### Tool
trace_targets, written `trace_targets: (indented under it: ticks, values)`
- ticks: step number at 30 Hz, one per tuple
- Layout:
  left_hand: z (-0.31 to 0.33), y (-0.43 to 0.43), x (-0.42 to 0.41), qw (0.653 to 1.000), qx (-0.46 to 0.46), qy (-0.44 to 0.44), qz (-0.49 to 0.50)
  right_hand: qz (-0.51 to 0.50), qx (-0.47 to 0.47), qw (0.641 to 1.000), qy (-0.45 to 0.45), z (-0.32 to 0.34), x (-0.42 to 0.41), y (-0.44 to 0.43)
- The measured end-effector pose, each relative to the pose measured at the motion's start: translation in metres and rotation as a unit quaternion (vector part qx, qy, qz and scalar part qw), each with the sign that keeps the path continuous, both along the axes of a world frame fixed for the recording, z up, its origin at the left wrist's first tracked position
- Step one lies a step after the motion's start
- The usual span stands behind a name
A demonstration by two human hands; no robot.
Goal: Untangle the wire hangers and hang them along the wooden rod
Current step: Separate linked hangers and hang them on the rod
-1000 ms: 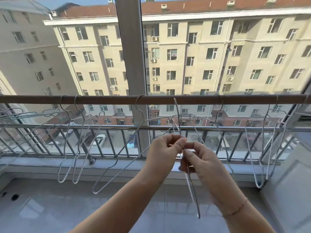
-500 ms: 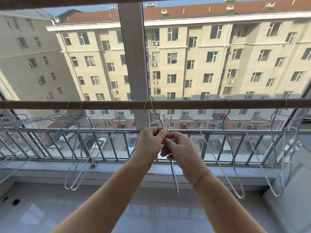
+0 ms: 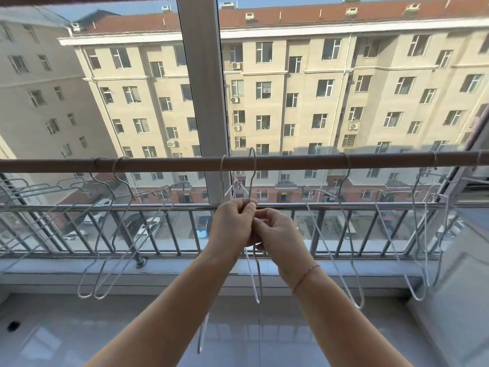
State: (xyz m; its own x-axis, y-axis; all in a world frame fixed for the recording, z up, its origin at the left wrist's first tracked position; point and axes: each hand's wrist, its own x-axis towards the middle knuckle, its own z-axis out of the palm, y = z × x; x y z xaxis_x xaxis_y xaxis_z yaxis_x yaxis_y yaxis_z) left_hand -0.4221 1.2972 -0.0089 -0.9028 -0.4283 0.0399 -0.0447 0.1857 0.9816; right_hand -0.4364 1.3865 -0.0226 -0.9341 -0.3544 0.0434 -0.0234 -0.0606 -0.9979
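A brown wooden rod point(image 3: 291, 161) runs across the window at mid-height. My left hand point(image 3: 232, 221) and my right hand point(image 3: 275, 231) meet just below its middle, both pinching the neck of a white wire hanger point(image 3: 258, 282) whose hook point(image 3: 253, 165) rises in front of the rod. A second hook point(image 3: 222, 168) sits on the rod right beside it, its wires crossing near my fingers. Two hangers point(image 3: 105, 260) hang at the left, one hanger point(image 3: 341, 247) right of centre, and more hangers point(image 3: 423, 247) at the far right.
A steel railing point(image 3: 132, 207) with vertical bars stands behind the rod. A grey window post point(image 3: 203, 88) rises at the centre. Below are a pale sill point(image 3: 66, 271) and a glossy tiled floor point(image 3: 79, 340). A white panel point(image 3: 455, 300) closes the right side.
Both hands have risen toward the rod with the hanger. Its hook now reaches rod height beside the neighbouring hook. The view has tilted down slightly.
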Motion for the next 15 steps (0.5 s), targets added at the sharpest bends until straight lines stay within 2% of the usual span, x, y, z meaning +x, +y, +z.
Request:
trace_targets:
  ticks: [6,15]
  values:
    - [-0.007,-0.004,0.0,1.0,-0.005,-0.014,-0.004,-0.01,0.03,0.999,0.012,-0.011,-0.001,-0.006]
    - [-0.014,-0.006,0.002,1.0,0.024,-0.017,-0.007,-0.028,0.023,0.998,0.052,-0.017,0.0,-0.011]
